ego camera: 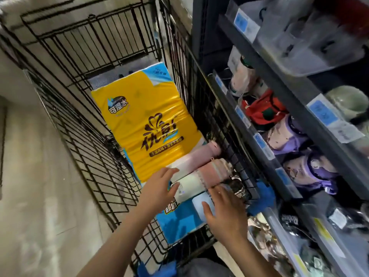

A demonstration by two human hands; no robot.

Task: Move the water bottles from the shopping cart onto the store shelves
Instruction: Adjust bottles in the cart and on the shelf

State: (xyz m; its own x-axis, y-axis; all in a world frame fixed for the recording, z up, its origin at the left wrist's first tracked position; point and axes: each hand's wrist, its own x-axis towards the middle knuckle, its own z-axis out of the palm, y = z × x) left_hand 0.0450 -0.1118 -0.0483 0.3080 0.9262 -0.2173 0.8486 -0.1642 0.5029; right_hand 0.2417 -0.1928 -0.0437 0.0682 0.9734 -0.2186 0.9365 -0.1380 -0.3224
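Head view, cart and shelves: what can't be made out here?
- Blue bottle: the right hand covers its near end.
- Left hand: grip on the pale bottle is unclear.
- Shelf price tags: print is blurred.
- Shopping cart floor: hidden under the yellow pack.

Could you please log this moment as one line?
left hand: on white-pink bottle | right hand: on blue bottle | cart: bottles inside

Both forearms are bare up to the near edge of view, with no sleeves, watch or bracelet showing. The left hand (159,186) and right hand (223,210) wear no gloves or rings. Fingernails are short and plain.
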